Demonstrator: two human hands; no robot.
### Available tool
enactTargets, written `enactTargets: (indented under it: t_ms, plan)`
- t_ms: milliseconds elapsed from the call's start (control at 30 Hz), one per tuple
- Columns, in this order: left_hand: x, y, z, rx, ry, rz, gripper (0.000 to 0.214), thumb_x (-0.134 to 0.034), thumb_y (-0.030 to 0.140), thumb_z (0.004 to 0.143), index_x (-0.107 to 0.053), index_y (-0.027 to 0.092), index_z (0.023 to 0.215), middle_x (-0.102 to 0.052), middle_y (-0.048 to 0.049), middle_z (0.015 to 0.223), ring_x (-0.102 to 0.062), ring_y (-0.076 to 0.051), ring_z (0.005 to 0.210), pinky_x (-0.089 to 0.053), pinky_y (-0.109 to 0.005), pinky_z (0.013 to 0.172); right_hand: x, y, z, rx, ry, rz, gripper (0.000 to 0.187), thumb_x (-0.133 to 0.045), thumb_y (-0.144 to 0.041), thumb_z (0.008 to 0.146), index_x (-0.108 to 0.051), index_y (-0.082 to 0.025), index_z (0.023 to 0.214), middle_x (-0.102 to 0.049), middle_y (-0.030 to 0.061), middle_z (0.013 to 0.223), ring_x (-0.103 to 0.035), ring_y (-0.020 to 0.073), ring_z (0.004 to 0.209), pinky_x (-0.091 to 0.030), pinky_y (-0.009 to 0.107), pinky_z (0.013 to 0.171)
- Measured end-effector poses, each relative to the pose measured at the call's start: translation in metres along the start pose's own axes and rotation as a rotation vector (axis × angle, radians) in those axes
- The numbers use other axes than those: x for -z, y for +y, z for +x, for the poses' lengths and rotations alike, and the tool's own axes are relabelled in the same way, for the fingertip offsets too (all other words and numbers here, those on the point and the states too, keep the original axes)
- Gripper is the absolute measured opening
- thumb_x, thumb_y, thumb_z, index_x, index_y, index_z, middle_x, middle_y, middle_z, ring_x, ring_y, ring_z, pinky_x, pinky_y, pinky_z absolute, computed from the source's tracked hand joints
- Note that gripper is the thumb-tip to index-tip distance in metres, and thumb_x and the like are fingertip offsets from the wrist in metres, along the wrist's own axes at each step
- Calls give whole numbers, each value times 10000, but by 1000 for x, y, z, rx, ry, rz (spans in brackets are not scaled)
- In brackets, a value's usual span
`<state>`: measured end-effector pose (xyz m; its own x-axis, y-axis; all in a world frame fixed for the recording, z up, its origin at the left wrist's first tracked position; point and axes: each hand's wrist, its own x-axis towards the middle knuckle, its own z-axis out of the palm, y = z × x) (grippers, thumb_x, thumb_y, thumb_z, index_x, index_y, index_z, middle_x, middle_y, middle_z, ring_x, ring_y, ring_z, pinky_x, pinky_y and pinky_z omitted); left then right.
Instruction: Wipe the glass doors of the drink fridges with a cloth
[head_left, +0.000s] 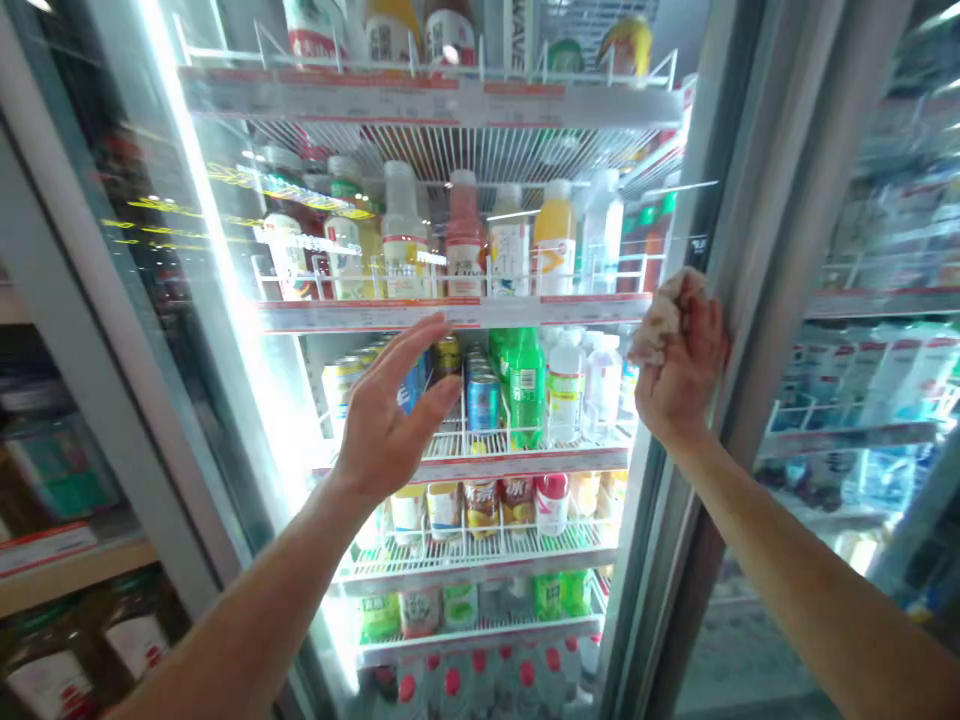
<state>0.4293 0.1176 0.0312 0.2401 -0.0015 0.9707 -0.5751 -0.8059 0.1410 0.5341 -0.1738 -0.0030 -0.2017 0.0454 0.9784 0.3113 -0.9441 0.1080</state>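
My right hand is closed around a crumpled whitish cloth and presses it near the right edge of the glass door, beside the metal door frame. Bare of anything, my left hand is raised in front of the cooler with its thumb and fingers apart. Whether it touches the glass I cannot tell. Behind the glass, a green bottle and a blue can stand on the middle shelf, close to the left hand.
Several wire shelves of drinks fill the lit cooler, with juice bottles above and red-capped bottles at the bottom. Another glass-fronted cooler stands at right. At left, a shelf holds jars.
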Motion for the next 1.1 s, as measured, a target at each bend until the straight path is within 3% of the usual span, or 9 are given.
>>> enactTargets:
  t_ms: [67, 233, 400, 467, 600, 767, 900, 967, 1100]
  plan:
    - [-12, -4, -15, -109, -53, 105, 478, -520, 385, 815, -441, 270, 1272, -440, -32, 1373, -360, -255, 1303, -318, -511, 1068, 6, 0, -14, -58, 28, -17, 548, -356, -277, 906, -225, -217, 1435, -315, 144, 1445, -269, 308, 1343, -315, 531, 1028]
    - [-31, -35, -89, -293, -161, 389, 705, -519, 186, 785, -204, 254, 1411, -233, -79, 1494, -148, -276, 1387, -221, -536, 1101, 18, -34, -69, 215, -252, 145, 604, -400, -163, 881, -193, -243, 1442, -494, 95, 1328, -393, 252, 1284, -353, 484, 1021]
    - [-26, -54, -118, -406, -194, 460, 681, -481, 135, 784, -220, 190, 1411, -374, -112, 1422, -168, -252, 1384, -225, -485, 1106, 7, -53, -34, -59, -17, 7, 528, -360, -234, 910, -262, -166, 1424, -406, 171, 1385, -286, 319, 1335, -318, 569, 992]
    - [-20, -59, -121, -432, -204, 460, 652, -480, 130, 778, -264, 166, 1392, -410, -116, 1398, -176, -249, 1382, -227, -465, 1107, 5, -79, -35, 9, -90, 57, 520, -346, -208, 907, -271, -156, 1419, -432, 160, 1369, -290, 293, 1337, -353, 526, 985]
    - [-3, -69, -124, -442, -224, 459, 639, -471, 104, 762, -295, 145, 1376, -431, -111, 1384, -201, -237, 1377, -230, -434, 1107, 8, -134, -55, 488, -374, 249, 502, -385, -150, 879, -359, -220, 1375, -491, 43, 1341, -305, 194, 1336, -271, 428, 1089]
    - [23, -88, -122, -344, -178, 505, 653, -482, 132, 771, -263, 143, 1386, -413, -133, 1392, -219, -256, 1372, -237, -475, 1096, -6, -170, -31, 142, -288, 156, 532, -409, -184, 862, -347, -144, 1388, -386, 125, 1412, -180, 288, 1376, -190, 543, 1093]
    - [47, -109, -125, -269, -168, 571, 650, -485, 153, 777, -257, 137, 1386, -390, -150, 1404, -210, -278, 1372, -262, -489, 1079, -8, -206, -44, 579, -430, 316, 531, -428, -143, 837, -386, -196, 1364, -394, 53, 1418, -206, 215, 1373, -167, 445, 1130]
    - [61, -123, -129, -216, -156, 604, 646, -469, 168, 793, -237, 152, 1396, -379, -142, 1413, -212, -277, 1371, -270, -491, 1073, -12, -220, -42, 643, -422, 340, 515, -415, -145, 846, -390, -205, 1358, -386, 29, 1425, -181, 193, 1379, -103, 434, 1145]
    - [87, -148, -136, -92, -117, 672, 631, -462, 194, 803, -240, 144, 1392, -341, -163, 1431, -228, -300, 1362, -293, -506, 1055, -26, -247, -16, 302, -328, 281, 549, -430, -176, 850, -328, -151, 1389, -322, 86, 1455, -93, 244, 1396, -50, 505, 1132]
